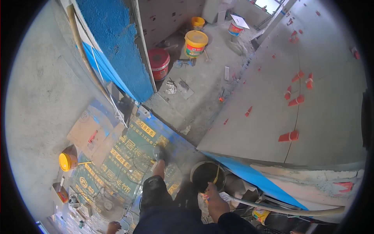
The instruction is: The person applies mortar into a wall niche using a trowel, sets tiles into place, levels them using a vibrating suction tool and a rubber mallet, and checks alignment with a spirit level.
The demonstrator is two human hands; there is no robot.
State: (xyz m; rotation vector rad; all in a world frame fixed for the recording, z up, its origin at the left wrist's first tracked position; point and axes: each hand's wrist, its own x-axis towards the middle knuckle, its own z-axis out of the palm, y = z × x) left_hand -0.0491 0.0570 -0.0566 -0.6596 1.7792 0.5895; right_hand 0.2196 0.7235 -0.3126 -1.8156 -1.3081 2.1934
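My right hand (211, 193) is closed at the near rim of a dark round bucket (192, 171) beside my legs. A narrow yellow strip (216, 176), perhaps a handle, rises from its fingers across the bucket's opening. What fills the bucket is too dark to make out. My left hand (113, 227) hangs low at the bottom edge, over the cluttered floor sheet. Its fingers are too small and partly cut off to read. Nearest to it are loose cables and a dusty round item (108, 203).
Green protective sheeting (132, 150) covers the floor, with a cardboard piece (85, 126) and a yellow tub (67, 162) at left. Red tile wedges (289, 136) dot the large grey tiles at right. Beyond a blue wall end (117, 50) stand a red bucket (159, 64) and a yellow-lidded bucket (196, 43).
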